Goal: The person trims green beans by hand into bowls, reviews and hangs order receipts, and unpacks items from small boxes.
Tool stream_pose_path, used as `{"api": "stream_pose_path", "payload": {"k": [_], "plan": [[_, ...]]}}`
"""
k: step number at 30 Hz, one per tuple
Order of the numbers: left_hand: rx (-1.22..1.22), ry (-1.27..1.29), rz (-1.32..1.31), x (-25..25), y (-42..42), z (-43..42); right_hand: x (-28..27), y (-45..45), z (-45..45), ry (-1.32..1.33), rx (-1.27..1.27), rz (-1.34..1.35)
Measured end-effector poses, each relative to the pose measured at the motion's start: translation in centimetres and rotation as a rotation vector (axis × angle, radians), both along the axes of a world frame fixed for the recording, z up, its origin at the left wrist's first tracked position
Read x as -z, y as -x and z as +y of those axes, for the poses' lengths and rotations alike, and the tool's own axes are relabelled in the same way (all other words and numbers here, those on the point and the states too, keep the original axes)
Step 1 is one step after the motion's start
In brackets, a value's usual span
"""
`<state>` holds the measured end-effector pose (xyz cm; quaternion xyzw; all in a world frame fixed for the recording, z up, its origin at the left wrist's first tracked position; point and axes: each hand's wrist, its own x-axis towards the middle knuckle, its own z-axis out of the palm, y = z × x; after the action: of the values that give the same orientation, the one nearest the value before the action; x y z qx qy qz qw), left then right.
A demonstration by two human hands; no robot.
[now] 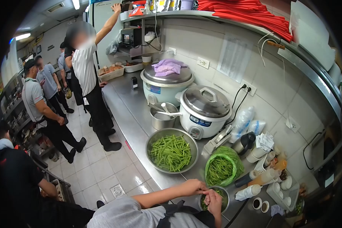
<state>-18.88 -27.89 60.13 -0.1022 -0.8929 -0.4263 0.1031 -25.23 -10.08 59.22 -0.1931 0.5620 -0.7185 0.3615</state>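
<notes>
Both of my hands meet above a small metal bowl (226, 207) near the counter edge. My left hand (195, 187) reaches in from the left with its fingers closed. Its fingertips touch those of my right hand (214, 200), which is also closed in a pinch. What they hold between them is too small to make out. Green pieces lie in the small bowl, partly hidden by my hands. Just beyond it stands an open green plastic bag (237, 164) full of green beans (219, 171). To its left, a wide metal bowl (155, 165) holds cut green beans (171, 152).
Two large rice cookers (208, 121) stand against the wall, beside a metal pot (159, 121) with ladles. Sauce bottles (263, 177) and a white basket (271, 192) crowd the right. A person (85, 72) reaches up at the counter's far end; several others stand left.
</notes>
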Motion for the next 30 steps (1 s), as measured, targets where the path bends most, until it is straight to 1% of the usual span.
{"api": "stream_pose_path", "payload": {"k": [3,4,6,7,10,11,14,15,17,19,20,21,24,28,30], "plan": [[-0.055,-0.073,-0.117,-0.9,0.2,0.2,0.6,0.6,0.2,0.242,0.138,-0.313],[-0.084,-0.101,-0.166,-1.0,0.3,0.2,0.5,0.8,0.3,0.235,0.190,-0.317],[-0.106,-0.421,-0.113,0.4,0.9,0.4,0.2,1.2,0.4,0.217,0.297,-0.325],[-0.118,-0.580,-0.087,1.0,1.2,0.5,0.8,1.6,0.5,0.150,0.261,-0.271],[-0.070,-0.756,0.003,1.2,2.4,0.6,1.8,1.3,0.4,-0.094,0.088,-0.173],[-0.041,-0.867,-0.165,0.9,2.3,0.6,2.4,0.9,0.3,-0.067,0.041,-0.191],[0.025,-1.016,-0.287,0.8,2.3,0.4,1.4,-0.2,-0.3,-0.052,-0.028,-0.163],[0.006,-1.044,-0.277,0.9,2.2,0.3,1.2,-0.3,-0.3,-0.058,-0.045,-0.163],[-0.037,-1.097,-0.251,1.2,2.2,-0.1,1.1,0.4,0.2,-0.112,-0.106,-0.078],[-0.020,-1.097,-0.265,1.2,1.9,-0.8,0.9,0.9,0.5,-0.138,-0.147,-0.003],[-0.013,-1.098,-0.269,1.1,1.7,-1.3,1.0,1.0,0.5,-0.139,-0.104,0.054],[-0.038,-1.046,-0.290,1.0,1.4,-1.9,1.1,1.0,0.4,-0.138,-0.064,0.110],[0.076,-1.053,-0.274,0.3,0.4,-3.2,1.1,1.2,0.1,-0.090,0.042,0.243],[0.172,-0.823,-0.333,0.2,-0.7,-3.8,0.9,1.3,-0.1,-0.036,0.106,0.333],[0.140,-0.808,-0.376,-0.3,-1.2,-3.3,0.8,1.2,-0.3,-0.039,0.119,0.337]]}}
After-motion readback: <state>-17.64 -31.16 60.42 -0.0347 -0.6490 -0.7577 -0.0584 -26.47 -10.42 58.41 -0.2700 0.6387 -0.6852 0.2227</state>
